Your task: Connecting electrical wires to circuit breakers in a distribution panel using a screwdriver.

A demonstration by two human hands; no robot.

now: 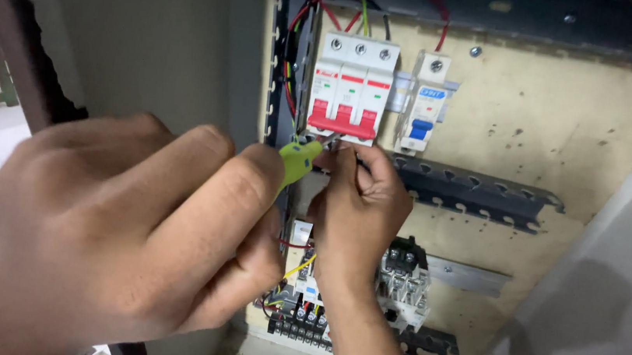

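My left hand (pixel 122 235) fills the near left, closed around a screwdriver with a yellow-green handle (pixel 296 160). Its metal tip reaches the underside of a white three-pole circuit breaker with red levers (pixel 351 87). My right hand (pixel 356 209) comes up from below centre. Its fingertips are pinched together right under that breaker, beside the screwdriver tip, on what looks like a thin wire end that is mostly hidden.
A small white single-pole breaker with a blue lever (pixel 423 107) sits to the right on the same rail. Red, yellow and green wires (pixel 347 5) loop above. A contactor and terminal blocks (pixel 399 284) lie below, with a slotted grey cable duct (pixel 478 195) between them on the beige backplate (pixel 557 117).
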